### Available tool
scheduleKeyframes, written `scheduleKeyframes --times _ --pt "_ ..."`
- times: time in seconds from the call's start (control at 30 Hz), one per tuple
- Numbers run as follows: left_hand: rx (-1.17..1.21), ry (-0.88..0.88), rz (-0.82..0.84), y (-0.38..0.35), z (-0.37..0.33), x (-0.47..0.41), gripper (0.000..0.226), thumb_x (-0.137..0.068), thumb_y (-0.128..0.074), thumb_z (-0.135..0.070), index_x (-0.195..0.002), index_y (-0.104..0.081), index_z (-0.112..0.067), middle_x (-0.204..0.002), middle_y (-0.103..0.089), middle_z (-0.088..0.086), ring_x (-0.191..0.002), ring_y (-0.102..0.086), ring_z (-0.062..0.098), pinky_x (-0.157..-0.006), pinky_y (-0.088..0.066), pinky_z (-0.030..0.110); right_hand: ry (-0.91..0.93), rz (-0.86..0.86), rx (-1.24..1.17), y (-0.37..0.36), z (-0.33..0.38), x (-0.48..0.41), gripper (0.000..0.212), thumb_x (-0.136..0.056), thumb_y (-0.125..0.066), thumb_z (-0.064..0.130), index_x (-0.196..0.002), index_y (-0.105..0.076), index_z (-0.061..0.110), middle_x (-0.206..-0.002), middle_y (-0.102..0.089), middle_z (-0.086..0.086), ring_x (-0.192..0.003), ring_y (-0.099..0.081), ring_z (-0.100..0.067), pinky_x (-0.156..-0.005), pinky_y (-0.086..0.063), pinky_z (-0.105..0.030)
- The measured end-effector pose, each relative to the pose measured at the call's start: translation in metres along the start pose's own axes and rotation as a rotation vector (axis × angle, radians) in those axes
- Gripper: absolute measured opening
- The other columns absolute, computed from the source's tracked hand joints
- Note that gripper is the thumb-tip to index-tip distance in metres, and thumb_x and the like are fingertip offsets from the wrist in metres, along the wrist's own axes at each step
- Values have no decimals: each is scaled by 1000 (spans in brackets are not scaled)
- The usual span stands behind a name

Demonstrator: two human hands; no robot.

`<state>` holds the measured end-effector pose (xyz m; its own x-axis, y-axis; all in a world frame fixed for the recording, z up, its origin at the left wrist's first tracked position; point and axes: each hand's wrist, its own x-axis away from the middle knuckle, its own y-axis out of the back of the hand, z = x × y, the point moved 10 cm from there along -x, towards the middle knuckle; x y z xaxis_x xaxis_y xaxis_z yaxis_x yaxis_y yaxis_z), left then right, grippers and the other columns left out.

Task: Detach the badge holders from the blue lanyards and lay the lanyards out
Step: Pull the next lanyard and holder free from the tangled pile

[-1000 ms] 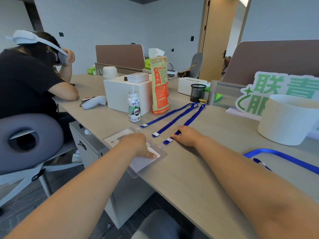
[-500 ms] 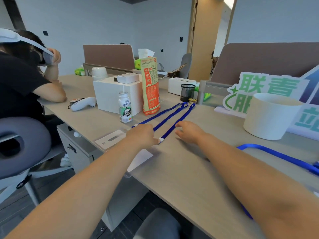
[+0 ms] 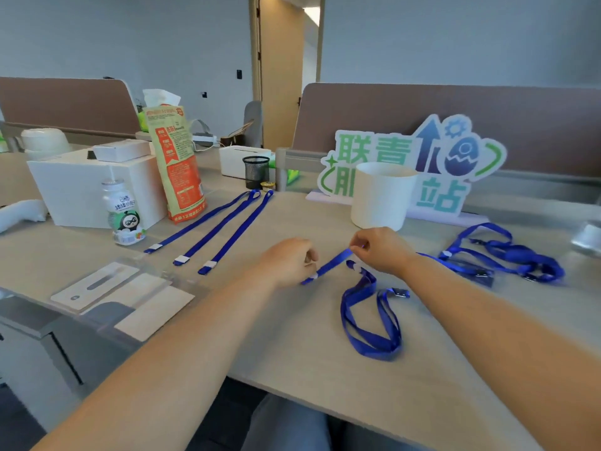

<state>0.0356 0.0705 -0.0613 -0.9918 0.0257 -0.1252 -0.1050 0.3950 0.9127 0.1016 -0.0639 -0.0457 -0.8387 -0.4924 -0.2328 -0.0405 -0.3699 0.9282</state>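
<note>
Three blue lanyards lie straight and side by side on the desk, running up toward the mesh cup. Clear badge holders with white cards are stacked at the desk's left edge. My left hand pinches the low end of a fourth blue lanyard, near its white tag. My right hand pinches the same strap higher up, holding it taut between the hands. A loose lanyard with a metal clip lies coiled just below my right hand. Several tangled lanyards sit further right.
A white round pot and a green-and-blue sign stand behind my hands. A small bottle, an orange tissue pack, a white box and a black mesh cup stand at the left and back.
The view swung right. Both hands left the third laid-out lanyard and moved right, where they now hold another lanyard between them. The person at the left is out of view.
</note>
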Motion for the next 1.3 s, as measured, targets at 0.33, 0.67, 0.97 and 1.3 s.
scheduleKeyframes --times 0.33,0.67,0.97,1.3 --pt "0 -224 86 -44 -61 -18 32 -88 -59 -28 -119 -60 -21 -120 -51 6 -115 -48 20 -97 -40 33 -177 27 -70 11 -66 71 15 -89 -59 23 -100 -67 16 -103 -68 0 -90 -58 -9 -84 -46 -23" --pt "-6 -456 145 -73 -133 -17 29 -85 -59 -46 -103 -68 -25 -104 -58 -2 -103 -51 14 -90 -43 32 -240 -12 -103 24 -102 106 14 -88 -61 18 -99 -68 17 -104 -67 2 -85 -55 -4 -78 -40 -13" --pt "-19 -394 216 -87 -158 -25 17 -86 -62 -31 -98 -64 -20 -95 -60 -6 -91 -57 12 -74 -43 24 -262 33 -146 25 -110 110 15 -88 -61 21 -97 -71 14 -110 -66 0 -100 -60 -14 -95 -46 -28" --pt "-13 -371 304 -91 -146 -34 34 -88 -59 -24 -122 -58 -18 -113 -61 -3 -88 -51 5 -77 -38 17 -204 118 -208 19 -102 99 19 -81 -70 18 -99 -69 11 -115 -61 2 -99 -54 -7 -85 -39 -15"
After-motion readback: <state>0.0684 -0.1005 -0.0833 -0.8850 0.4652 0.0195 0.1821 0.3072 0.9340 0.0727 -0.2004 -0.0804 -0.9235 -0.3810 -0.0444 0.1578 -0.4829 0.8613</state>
